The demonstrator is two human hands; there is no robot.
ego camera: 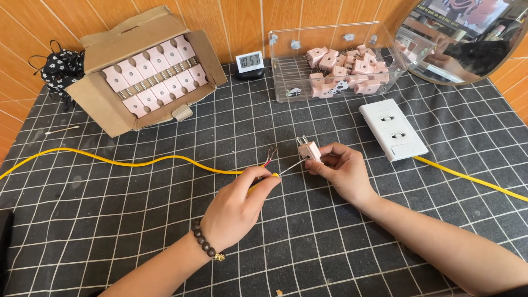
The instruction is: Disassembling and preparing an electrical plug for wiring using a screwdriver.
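A smooth pink plastic plug [309, 150] with shiny metal prongs, a glossy yellow cable [137, 163], matt cardboard box [104, 104] at 10 o'clock, clear plastic bin [286, 60] at 1 o'clock.

Pink plug [309, 149], wire [290, 166] seemingly at fingers [330, 160]

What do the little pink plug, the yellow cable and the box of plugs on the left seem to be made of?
Pink plug: looks like smooth moulded plastic, with shiny metal prongs.
Yellow cable: probably a glossy rubbery or plastic sheath; bare wire ends show at its tip.
Box: brown cardboard, matte, with creased flaps.

Gridded mat [137, 220] (cable [137, 163], socket [392, 130])
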